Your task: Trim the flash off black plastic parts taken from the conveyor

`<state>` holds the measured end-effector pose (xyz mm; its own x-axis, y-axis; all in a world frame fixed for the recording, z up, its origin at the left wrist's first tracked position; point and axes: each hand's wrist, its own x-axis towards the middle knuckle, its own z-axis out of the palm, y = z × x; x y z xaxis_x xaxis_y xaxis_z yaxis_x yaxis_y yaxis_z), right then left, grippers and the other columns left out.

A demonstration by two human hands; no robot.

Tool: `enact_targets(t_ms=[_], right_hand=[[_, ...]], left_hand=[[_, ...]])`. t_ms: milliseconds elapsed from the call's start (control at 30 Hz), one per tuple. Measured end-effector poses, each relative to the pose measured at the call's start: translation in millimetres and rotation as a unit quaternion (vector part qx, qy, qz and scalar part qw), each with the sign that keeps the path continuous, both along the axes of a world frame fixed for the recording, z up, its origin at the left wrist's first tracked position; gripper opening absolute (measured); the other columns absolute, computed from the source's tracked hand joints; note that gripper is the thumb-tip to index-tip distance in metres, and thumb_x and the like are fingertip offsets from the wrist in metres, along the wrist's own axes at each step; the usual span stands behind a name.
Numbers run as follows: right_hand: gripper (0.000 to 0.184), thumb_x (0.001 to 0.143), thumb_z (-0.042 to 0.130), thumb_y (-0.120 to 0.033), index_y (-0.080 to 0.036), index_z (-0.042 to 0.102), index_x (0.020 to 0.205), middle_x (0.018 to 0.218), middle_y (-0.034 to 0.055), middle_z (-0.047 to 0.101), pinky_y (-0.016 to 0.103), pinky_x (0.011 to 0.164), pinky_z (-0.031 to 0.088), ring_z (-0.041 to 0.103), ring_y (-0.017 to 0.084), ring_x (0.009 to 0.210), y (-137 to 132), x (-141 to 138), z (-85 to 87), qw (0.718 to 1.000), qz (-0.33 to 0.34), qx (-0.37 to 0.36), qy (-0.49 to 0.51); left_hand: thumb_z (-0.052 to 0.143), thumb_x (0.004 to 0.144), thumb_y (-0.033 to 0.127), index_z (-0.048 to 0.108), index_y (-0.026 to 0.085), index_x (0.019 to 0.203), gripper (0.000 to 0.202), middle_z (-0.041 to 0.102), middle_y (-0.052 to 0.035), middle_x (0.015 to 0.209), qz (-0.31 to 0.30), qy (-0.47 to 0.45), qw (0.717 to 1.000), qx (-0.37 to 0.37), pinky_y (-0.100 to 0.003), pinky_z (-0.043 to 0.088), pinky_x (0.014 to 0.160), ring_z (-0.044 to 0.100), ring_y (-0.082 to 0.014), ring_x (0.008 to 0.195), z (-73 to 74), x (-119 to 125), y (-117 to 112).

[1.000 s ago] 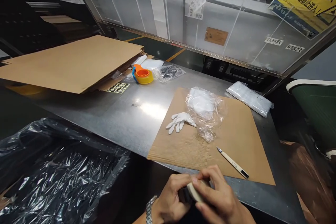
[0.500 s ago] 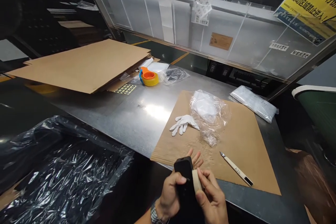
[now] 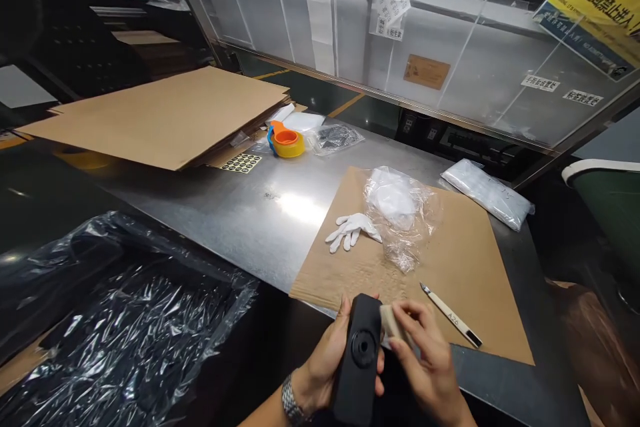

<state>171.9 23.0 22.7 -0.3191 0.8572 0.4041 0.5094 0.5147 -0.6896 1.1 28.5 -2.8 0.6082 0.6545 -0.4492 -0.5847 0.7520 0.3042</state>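
Note:
My left hand (image 3: 324,361) is wrapped round a long black block-shaped part (image 3: 356,383) with a round recess in its face. The part is tilted upright in front of the table's near edge. In my right hand (image 3: 429,357) a small beige pad (image 3: 390,321) is pinched between thumb and fingers, against the right side of the black part. What the pad is made of I cannot tell. On the cardboard sheet (image 3: 465,260) beyond lie a white glove (image 3: 353,230), a clear plastic bag with white contents (image 3: 395,200) and a pale-handled craft knife (image 3: 450,315).
Orange-and-yellow tape dispenser (image 3: 287,140), sticker sheet (image 3: 241,163) and bagged dark items (image 3: 336,139) sit at the back of the metal table (image 3: 240,213). Stacked cardboard (image 3: 175,113) overhangs its left. A white plastic packet (image 3: 487,193) lies at right; black plastic sheeting (image 3: 125,333) is at lower left.
The black part has turned in my left hand, so its face with the round recess now shows. My right hand with the beige pad has shifted slightly right and up.

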Motion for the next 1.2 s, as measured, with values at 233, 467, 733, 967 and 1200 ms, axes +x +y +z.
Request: enact_targets(t_ms=[233, 467, 733, 967, 1200], right_hand=[[0.041, 0.086, 0.045, -0.012, -0.015, 0.045, 0.127, 0.109, 0.0117, 0.049, 0.038, 0.083, 0.044, 0.047, 0.02, 0.097, 14, -23, 26.8, 0.973, 0.211, -0.022, -0.087], [0.046, 0.086, 0.043, -0.008, -0.021, 0.04, 0.13, 0.11, 0.0108, 0.046, 0.037, 0.081, 0.045, 0.046, 0.02, 0.099, 4, 4, 21.2, 0.968, 0.223, -0.051, -0.1], [0.047, 0.084, 0.043, -0.006, -0.018, 0.041, 0.129, 0.108, 0.0124, 0.048, 0.04, 0.081, 0.045, 0.047, 0.022, 0.099, 2, -7, 19.9, 0.987, 0.131, 0.026, -0.091], [0.038, 0.082, 0.047, -0.01, -0.01, 0.05, 0.119, 0.1, 0.0146, 0.051, 0.036, 0.072, 0.048, 0.048, 0.021, 0.086, -1, -24, 23.1, 0.976, 0.143, 0.014, -0.166], [0.036, 0.081, 0.046, -0.01, -0.012, 0.051, 0.117, 0.094, 0.0124, 0.05, 0.037, 0.071, 0.047, 0.046, 0.021, 0.084, -3, -39, 22.9, 0.982, 0.102, -0.014, -0.156]], left_hand=[[0.02, 0.078, 0.072, 0.065, 0.011, 0.063, 0.077, 0.059, -0.0067, 0.044, -0.104, -0.024, 0.994, -0.001, -0.021, 0.04, 0.033, 0.055, -0.0147, 0.035, -6.0, 11, -17], [0.027, 0.074, 0.073, 0.065, 0.012, 0.068, 0.072, 0.059, -0.0062, 0.048, -0.169, -0.103, 0.979, -0.046, -0.024, 0.035, 0.029, 0.052, -0.0164, 0.034, -20.4, 12, -16], [0.031, 0.086, 0.055, 0.036, 0.023, 0.134, 0.058, 0.057, 0.0026, 0.049, -0.007, 0.097, 0.995, 0.007, -0.022, 0.036, 0.033, 0.045, -0.0124, 0.032, -8.7, 17, -12], [0.034, 0.09, 0.04, 0.06, 0.019, 0.116, 0.043, 0.051, -0.0023, 0.132, 0.111, 0.184, 0.976, 0.043, -0.029, 0.016, 0.108, 0.032, -0.0186, 0.129, -2.4, 7, -11], [0.038, 0.086, 0.05, 0.06, 0.018, 0.116, 0.049, 0.067, -0.0071, 0.098, 0.122, 0.123, 0.985, 0.001, -0.029, 0.041, 0.086, 0.059, -0.0198, 0.095, -5.7, 6, -5]])
